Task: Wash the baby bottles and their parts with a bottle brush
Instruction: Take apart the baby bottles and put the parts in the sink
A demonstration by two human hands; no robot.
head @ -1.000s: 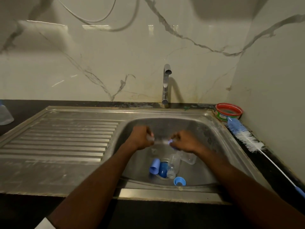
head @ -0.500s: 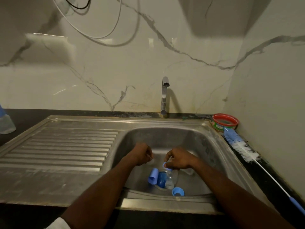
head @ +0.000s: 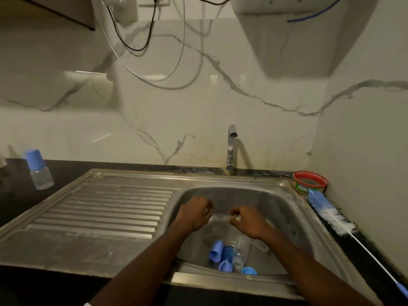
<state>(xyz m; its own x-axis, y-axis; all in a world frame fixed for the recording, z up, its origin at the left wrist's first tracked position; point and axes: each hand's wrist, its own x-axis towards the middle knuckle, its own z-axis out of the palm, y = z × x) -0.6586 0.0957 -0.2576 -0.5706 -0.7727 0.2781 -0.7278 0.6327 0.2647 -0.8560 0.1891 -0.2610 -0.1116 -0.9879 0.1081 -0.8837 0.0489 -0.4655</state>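
Both of my hands are over the steel sink basin (head: 284, 208). My left hand (head: 195, 214) and my right hand (head: 245, 221) have curled fingers and hold a small clear bottle part (head: 219, 217) between them; it is blurred, so what it is cannot be told. On the basin floor below lie a blue cap (head: 216, 253), a clear bottle (head: 241, 244), and two blue rings (head: 225, 266) (head: 249, 271). The bottle brush (head: 329, 214), blue and white bristles on a long white stem, lies untouched on the right counter.
The faucet (head: 231, 149) stands behind the basin, with no water seen running. A red-rimmed tub (head: 310, 182) sits in the back right corner. The ribbed drainboard (head: 106, 208) spreads to the left. A capped baby bottle (head: 39, 170) stands on the dark left counter. Cables hang above.
The blue ring my right hand held half a second ago now seems to lie among the parts in the basin. Both hands have risen and moved slightly apart. The camera has tilted upward.
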